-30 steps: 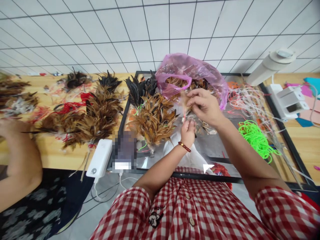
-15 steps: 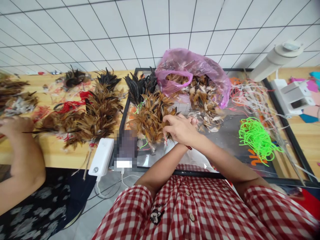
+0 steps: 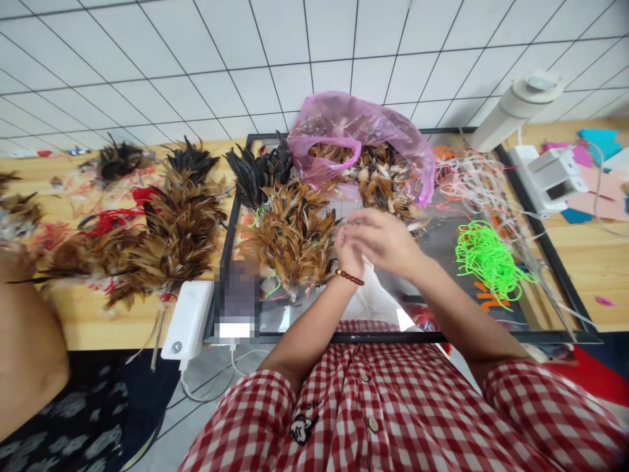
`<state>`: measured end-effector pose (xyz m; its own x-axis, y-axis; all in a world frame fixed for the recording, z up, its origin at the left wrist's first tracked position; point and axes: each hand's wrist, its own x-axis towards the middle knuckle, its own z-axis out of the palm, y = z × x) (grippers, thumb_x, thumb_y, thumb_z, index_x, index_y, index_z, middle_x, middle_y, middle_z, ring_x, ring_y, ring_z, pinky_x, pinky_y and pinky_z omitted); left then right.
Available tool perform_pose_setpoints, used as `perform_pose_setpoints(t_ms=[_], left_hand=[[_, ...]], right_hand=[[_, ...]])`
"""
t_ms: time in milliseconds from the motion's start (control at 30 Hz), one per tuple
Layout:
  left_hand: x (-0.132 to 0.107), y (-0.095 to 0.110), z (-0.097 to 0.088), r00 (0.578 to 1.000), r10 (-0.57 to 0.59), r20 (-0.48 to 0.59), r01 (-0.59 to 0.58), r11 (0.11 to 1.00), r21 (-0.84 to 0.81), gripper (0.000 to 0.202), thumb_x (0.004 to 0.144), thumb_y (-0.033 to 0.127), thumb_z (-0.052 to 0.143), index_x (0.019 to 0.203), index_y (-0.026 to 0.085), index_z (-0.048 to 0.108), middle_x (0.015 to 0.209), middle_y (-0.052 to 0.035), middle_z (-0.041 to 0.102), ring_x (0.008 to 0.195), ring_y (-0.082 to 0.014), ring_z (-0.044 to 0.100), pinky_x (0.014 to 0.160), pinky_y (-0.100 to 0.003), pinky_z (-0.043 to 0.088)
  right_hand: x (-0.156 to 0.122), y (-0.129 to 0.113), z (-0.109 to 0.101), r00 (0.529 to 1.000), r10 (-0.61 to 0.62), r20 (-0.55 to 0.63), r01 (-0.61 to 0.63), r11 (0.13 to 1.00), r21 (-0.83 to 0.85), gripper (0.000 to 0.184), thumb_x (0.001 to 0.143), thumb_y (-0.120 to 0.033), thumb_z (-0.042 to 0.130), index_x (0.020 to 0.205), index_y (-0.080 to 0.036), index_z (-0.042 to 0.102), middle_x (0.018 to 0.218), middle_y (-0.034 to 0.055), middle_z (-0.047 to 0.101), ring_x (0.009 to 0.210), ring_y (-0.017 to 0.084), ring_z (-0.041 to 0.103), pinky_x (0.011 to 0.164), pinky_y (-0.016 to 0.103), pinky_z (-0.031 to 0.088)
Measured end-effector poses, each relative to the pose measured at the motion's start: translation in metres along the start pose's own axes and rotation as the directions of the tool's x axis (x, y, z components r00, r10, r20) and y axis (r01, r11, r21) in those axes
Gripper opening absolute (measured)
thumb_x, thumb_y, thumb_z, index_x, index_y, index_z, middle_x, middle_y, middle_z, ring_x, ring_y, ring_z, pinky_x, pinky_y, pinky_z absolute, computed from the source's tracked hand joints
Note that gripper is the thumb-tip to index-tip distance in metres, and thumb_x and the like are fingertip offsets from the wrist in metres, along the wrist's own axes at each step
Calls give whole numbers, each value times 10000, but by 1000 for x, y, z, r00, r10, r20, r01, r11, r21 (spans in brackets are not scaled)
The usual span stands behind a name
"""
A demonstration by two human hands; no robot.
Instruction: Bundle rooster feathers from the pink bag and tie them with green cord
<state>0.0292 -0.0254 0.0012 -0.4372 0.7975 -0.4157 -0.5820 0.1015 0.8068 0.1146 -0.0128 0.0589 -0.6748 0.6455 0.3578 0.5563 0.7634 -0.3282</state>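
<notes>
My left hand (image 3: pixel 348 248), with a dark red bead bracelet (image 3: pixel 350 276) at the wrist, is closed, its fingers partly covered by the other hand. Over it my right hand (image 3: pixel 388 244) bends its fingers in, slightly blurred; the fingertips meet the left hand. Whatever is between them is too small or hidden to make out. Just left of the hands lies a pile of brown feather bunches (image 3: pixel 295 233). Behind them a pink plastic bag (image 3: pixel 324 160) lies open with loose brown feathers (image 3: pixel 386 190) spilling from it.
Bright green cord (image 3: pixel 486 262) and whitish strands (image 3: pixel 484 183) lie on the black-framed glass to the right. A white bottle (image 3: pixel 515 111) and a power strip (image 3: pixel 528 177) stand behind. At left are a power bank (image 3: pixel 187 321), more feathers (image 3: pixel 181 229) and a co-worker's arm (image 3: pixel 29 341).
My right hand has drawn back to the right from over the feather pile, uncovering my left hand and its bracelet. The whole view has shifted slightly to the right.
</notes>
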Motion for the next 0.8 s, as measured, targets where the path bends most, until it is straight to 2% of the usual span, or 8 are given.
perform_pose_setpoints(t_ms=[100,167,367,500,567,633,733,800], left_hand=[[10,3,-3,994,-62,94,76,985,-153,357,1020,206,415,668,192,473,537,59,367,508,-92,409,671,-252,482],[11,4,-4,987,-91,129,122,957,-262,364,1033,193,389,680,184,480,512,71,359,477,-80,407,666,-252,492],[11,5,-4,983,-139,119,171,930,-326,372,1044,265,440,685,176,478,496,75,377,462,-67,409,645,-242,482],[13,2,-6,985,-112,132,147,941,-304,366,997,370,566,696,182,478,504,84,384,470,-59,413,656,-239,485],[13,1,-7,986,-85,142,124,947,-295,353,987,361,580,697,183,486,510,86,385,474,-62,418,657,-243,487],[13,-1,-8,985,-49,167,94,957,-274,335,966,351,608,697,183,501,524,83,401,489,-67,440,660,-247,490],[13,-4,-8,980,-26,196,69,974,-217,311,905,347,689,698,172,537,578,63,493,536,-69,502,650,-230,473],[13,-7,-7,980,-47,195,85,979,-188,298,866,345,733,708,161,561,623,46,563,566,-67,539,638,-215,457]], right_hand=[[0,45,-8,945,315,90,-304,945,-122,281,945,-236,523,1027,-164,783,1086,127,736,964,242,677,814,347,483],[6,61,-2,902,403,157,-364,903,-229,301,946,-223,506,1042,-162,785,1084,130,736,974,252,674,809,345,462],[34,60,24,880,371,297,-237,884,-402,383,928,-171,467,1216,-129,716,1131,182,697,1038,294,663,789,358,432],[38,64,25,882,332,334,-212,913,-349,300,904,-163,488,1041,-96,746,1090,202,704,1017,295,663,804,365,436],[32,68,20,915,312,256,-265,943,-202,255,886,-161,501,961,-99,737,1037,182,710,961,262,665,814,356,452],[22,69,12,931,343,125,-357,927,117,203,881,-203,521,917,-131,708,929,121,713,844,206,661,778,328,478],[6,62,3,898,425,115,-396,664,634,198,854,-374,631,871,-178,656,760,34,689,667,151,633,667,290,502],[-2,55,1,889,410,202,-401,487,776,287,800,-457,718,851,-185,642,702,15,681,618,143,635,635,287,518]])
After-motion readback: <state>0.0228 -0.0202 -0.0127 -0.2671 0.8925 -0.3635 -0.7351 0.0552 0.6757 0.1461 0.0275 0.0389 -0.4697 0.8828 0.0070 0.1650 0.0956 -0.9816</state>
